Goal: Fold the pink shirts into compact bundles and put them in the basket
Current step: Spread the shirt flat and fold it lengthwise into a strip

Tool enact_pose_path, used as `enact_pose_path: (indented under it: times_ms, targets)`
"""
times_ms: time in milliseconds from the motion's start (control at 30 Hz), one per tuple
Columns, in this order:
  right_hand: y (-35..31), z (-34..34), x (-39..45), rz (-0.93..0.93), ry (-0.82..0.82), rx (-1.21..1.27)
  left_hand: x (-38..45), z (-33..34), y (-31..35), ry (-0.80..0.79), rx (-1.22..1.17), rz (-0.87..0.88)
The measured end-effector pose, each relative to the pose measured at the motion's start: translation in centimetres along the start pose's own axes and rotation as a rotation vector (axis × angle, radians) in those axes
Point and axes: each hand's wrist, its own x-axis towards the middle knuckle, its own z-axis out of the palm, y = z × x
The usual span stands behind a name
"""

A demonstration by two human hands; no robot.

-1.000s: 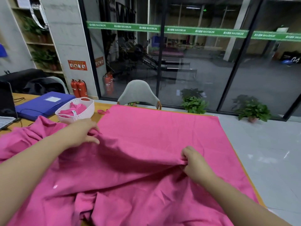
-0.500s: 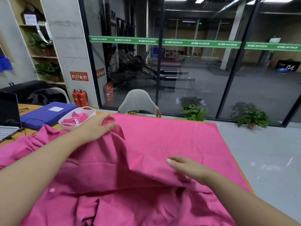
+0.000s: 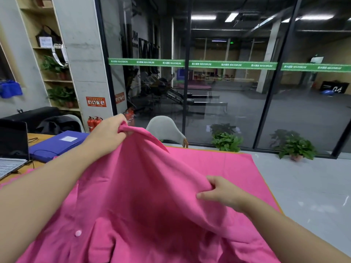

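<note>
The left hand is pinching the pink shirt high, its grip clenched on an edge, while the right hand is grasping a fold lower, likely spreading it over the tabletop for folding

Even, fairly bright indoor light falls on the pink shirt, with no hard glare on the cloth. A soft, deep shadow pools in the hollow of the fabric just below and between the two grips, where the left hand lifts one edge high and the right hand pinches a fold lower down. Beyond the grips, the glass wall shows a dim hall lit by ceiling strip lights, which appear as bright patches. The wide lens bends the pillar and shelves at the left edge, and the forearms near the bottom look stretched and slightly soft.
</note>
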Motion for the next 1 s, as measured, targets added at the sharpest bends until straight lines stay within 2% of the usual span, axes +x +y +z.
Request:
enact_pose_path:
  times_ms: [133,233,300,367,467,633,700,767,900,1000]
  targets:
    - [-0.1,-2.6,0.1,0.022,0.115,-0.212,1.6,-1.2,-1.1,-0.050,0.086,-0.043]
    - [-0.3,-4.7,1.0,-0.056,0.401,-0.456,2.4,-1.2,-1.8,-0.235,0.194,-0.069]
    - [-1.4,-6.1,1.4,-0.082,0.606,-0.458,2.7,-1.0,-2.1,-0.369,0.218,-0.045]
    - [-2.7,-7.6,1.7,-0.063,0.760,-0.391,3.4,-1.0,-2.4,-0.417,0.248,-0.044]
    - [-3.9,-9.2,2.2,0.003,0.790,-0.434,4.8,-1.5,-2.9,-0.394,0.271,-0.121]
    - [-3.5,-10.1,2.9,0.202,0.666,-0.751,5.1,-1.0,-5.4,-0.447,0.176,-0.344]
    - [-3.6,-10.2,3.8,0.245,0.630,-0.696,5.2,-0.2,-6.2,-0.419,0.096,-0.420]
    - [-4.3,-10.5,5.0,0.228,0.650,-0.572,6.1,0.7,-6.8,-0.319,-0.002,-0.467]
    - [-7.3,-12.4,7.8,0.114,0.856,-0.521,10.6,1.9,-7.8,-0.048,-0.124,-0.440]
    - [-10.7,-15.3,11.2,-0.004,1.002,-0.534,15.6,1.9,-8.0,0.040,-0.111,-0.360]
